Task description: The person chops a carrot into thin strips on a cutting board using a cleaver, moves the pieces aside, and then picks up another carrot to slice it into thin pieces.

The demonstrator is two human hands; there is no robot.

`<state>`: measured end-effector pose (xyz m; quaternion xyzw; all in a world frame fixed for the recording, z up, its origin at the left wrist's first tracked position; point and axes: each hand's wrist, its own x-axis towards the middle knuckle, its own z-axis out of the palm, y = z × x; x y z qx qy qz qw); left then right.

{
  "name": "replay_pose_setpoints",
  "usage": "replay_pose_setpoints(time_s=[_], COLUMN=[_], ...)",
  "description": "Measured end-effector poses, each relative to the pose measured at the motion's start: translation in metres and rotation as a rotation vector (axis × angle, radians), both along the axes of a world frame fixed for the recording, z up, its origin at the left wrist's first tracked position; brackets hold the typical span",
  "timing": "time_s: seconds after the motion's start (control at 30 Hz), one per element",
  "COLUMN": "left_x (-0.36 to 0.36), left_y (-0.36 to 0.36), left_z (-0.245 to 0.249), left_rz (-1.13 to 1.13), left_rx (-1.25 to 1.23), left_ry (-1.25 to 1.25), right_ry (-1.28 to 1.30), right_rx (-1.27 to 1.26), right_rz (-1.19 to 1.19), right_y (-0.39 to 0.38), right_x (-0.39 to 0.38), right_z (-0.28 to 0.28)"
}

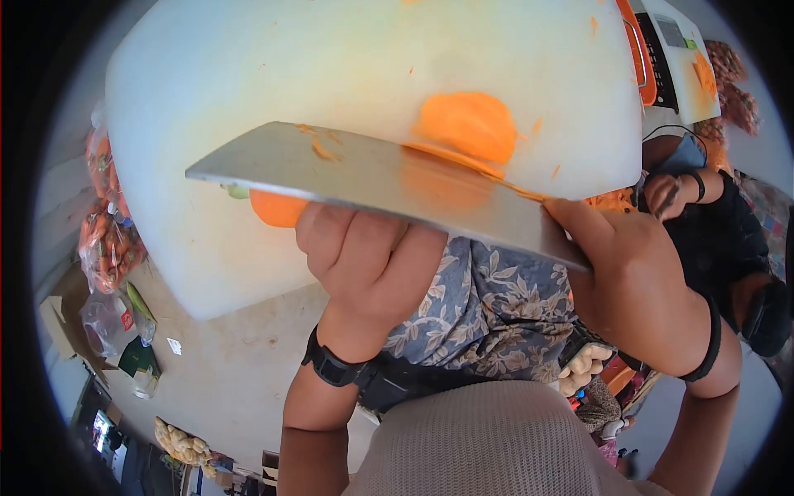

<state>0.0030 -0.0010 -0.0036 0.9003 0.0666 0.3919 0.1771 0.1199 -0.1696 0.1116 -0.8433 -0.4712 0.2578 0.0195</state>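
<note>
The cleaver (pixel 364 178) has a blade of grey metal, smooth, with a dull brushed shine and wet orange crumbs on it. The cutting board (pixel 248 74) is white plastic, matt and lightly stained orange. The carrot piece (pixel 277 208) looks moist and smooth. The shirt (pixel 488 310) is soft printed cloth. At left lie clear, glossy plastic bags (pixel 107 240). The floor (pixel 240 372) looks like rough, matt concrete.

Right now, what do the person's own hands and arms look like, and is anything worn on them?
No gloves and no sleeves on the forearms. The left hand has a chunky black strap at the wrist, like a watch band; the right hand has a thinner black band.
</note>
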Motion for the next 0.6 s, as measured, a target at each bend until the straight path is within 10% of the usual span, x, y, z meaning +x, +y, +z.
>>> replay_pose_setpoints(time_s=[0.6], left_x=[0.008], left_y=[0.002], left_z=[-0.006], left_rz=[-0.048], left_rx=[-0.018], left_ry=[-0.068], right_ry=[-0.062], right_rx=[0.110], right_rz=[-0.067], right_y=[0.015], right_x=[0.003], right_z=[-0.030])
